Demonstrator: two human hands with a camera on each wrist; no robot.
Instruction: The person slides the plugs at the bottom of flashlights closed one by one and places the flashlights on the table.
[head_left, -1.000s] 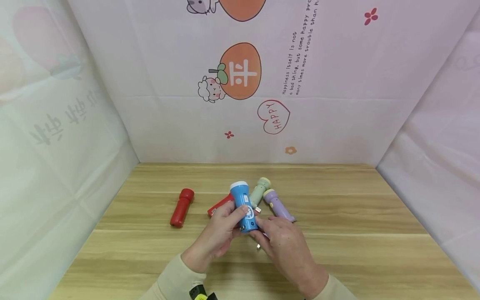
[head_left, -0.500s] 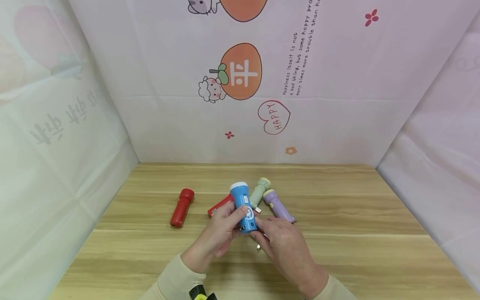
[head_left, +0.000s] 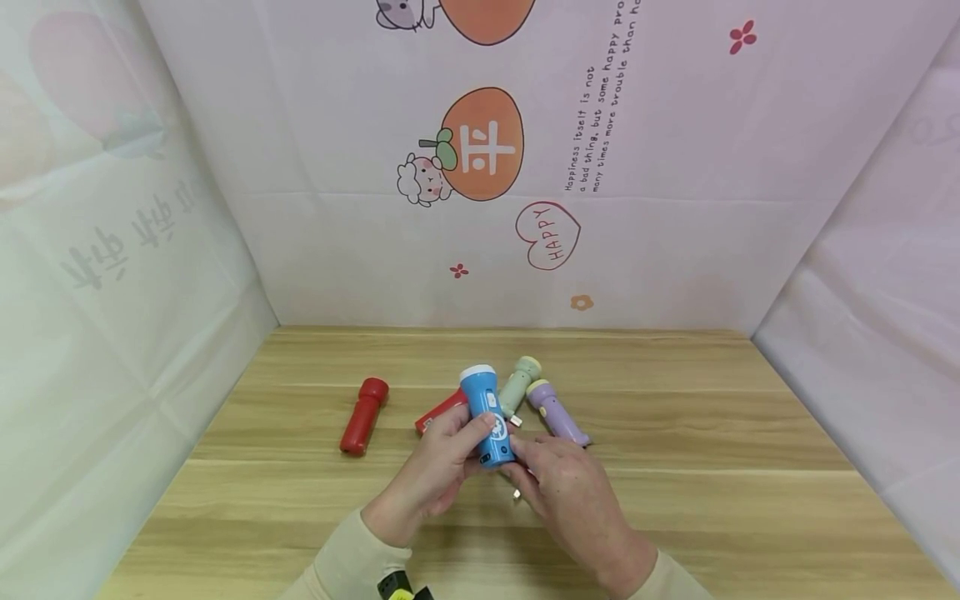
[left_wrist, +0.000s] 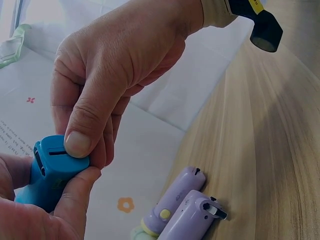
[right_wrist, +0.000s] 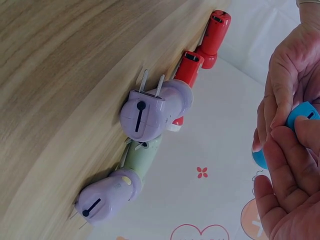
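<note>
A blue flashlight (head_left: 480, 387) with a white rim is held off the table, lens end away from me. My left hand (head_left: 435, 467) grips its body, thumb lying on the white print. At the base, my right hand (head_left: 573, 492) pinches the flashlight; in the left wrist view its thumb presses on the blue end face (left_wrist: 52, 150) by a dark slot. Another slot in the side shows no prongs standing out. One purple flashlight (head_left: 557, 412) lies just beyond the right hand. A second purple flashlight (right_wrist: 150, 115) with plug prongs out is mostly hidden under the hands in the head view.
A red flashlight (head_left: 363, 417) lies apart on the left. Another red flashlight (head_left: 441, 408) lies partly behind the left hand, and a pale green flashlight (head_left: 517, 385) beside the purple one. Printed white cloth (head_left: 360, 267) walls the wooden table (head_left: 675, 400) at back and sides.
Shiny metal in the slot at the blue flashlight's base has gone from sight; the slot now looks dark. Both hands stay in nearly the same place.
</note>
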